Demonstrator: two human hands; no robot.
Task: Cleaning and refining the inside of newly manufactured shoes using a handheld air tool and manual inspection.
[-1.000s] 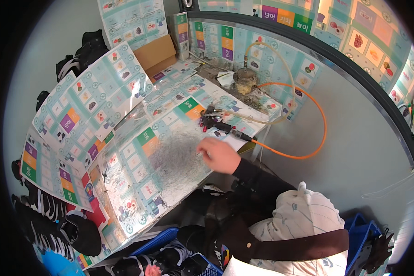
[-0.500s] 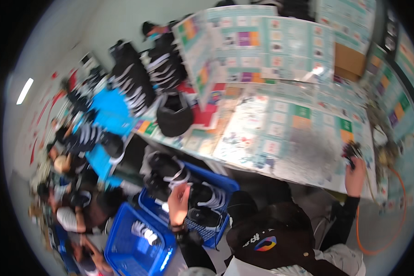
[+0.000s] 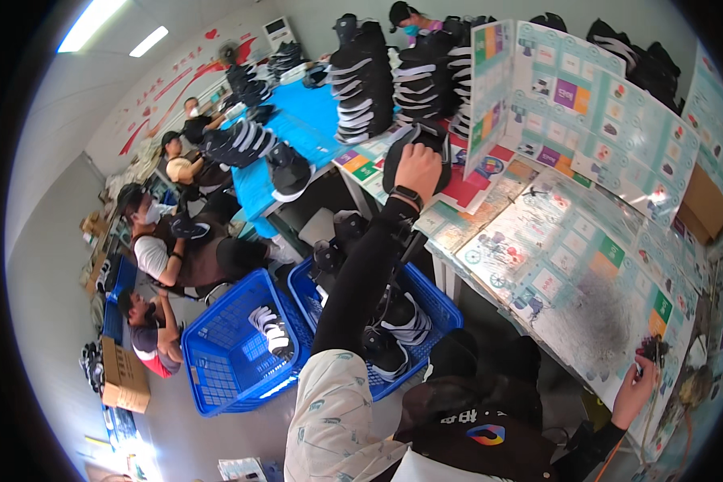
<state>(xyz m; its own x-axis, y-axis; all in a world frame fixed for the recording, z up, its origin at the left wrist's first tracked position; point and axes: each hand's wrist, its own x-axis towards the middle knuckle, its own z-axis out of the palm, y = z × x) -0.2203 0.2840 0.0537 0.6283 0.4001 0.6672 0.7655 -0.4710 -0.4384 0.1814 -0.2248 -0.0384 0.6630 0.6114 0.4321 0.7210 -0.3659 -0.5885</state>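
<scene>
Head view: left hand (image 3: 418,170) reaches far out, fingers curled onto a black shoe upper (image 3: 414,145) lying on the bench (image 3: 538,265). Right hand (image 3: 636,384) is low at the near edge, pinching a small dark tool (image 3: 649,350); can't tell how tightly.

Risk: long reach, eyes off the right hand, so the tool could slip or snag its orange hose (image 3: 618,458). The upper could drag on the red sheet (image 3: 470,189).

Bench is covered in printed sheets, with a scorched grey patch by the right hand. Blue baskets (image 3: 233,353) with shoes sit below the left arm; other workers beyond.
</scene>
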